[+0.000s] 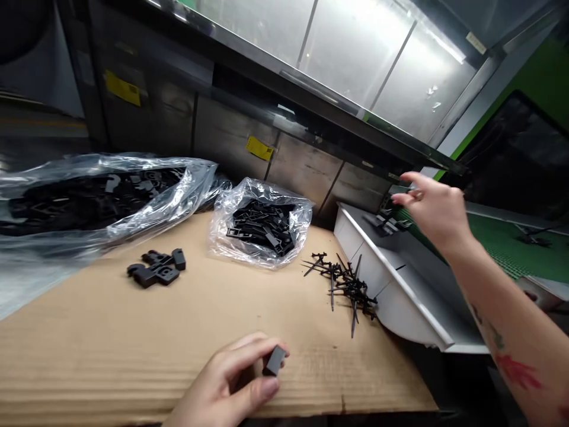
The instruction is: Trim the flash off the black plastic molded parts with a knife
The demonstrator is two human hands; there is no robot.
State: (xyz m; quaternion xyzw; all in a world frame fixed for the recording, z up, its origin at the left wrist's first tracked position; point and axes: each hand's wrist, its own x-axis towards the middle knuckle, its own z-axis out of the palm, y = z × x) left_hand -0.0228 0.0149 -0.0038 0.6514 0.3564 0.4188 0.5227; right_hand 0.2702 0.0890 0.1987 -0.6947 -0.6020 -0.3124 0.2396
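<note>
My left hand [231, 382] rests near the front edge of the cardboard sheet [111, 344] and pinches a small black plastic block [274, 360] between thumb and fingers. My right hand [433, 210] reaches out to the right over a white chute [400, 279], fingers stretched and apart, just above a black moulded part [384, 222] lying there. It does not appear to grip that part.
A small clear bag of black parts [262, 225] sits mid-table, a large bag [89, 198] at the left. Loose black pieces [157, 268] lie left of centre, a heap of thin black sprues [347, 284] by the chute. A green conveyor belt [511, 246] runs right.
</note>
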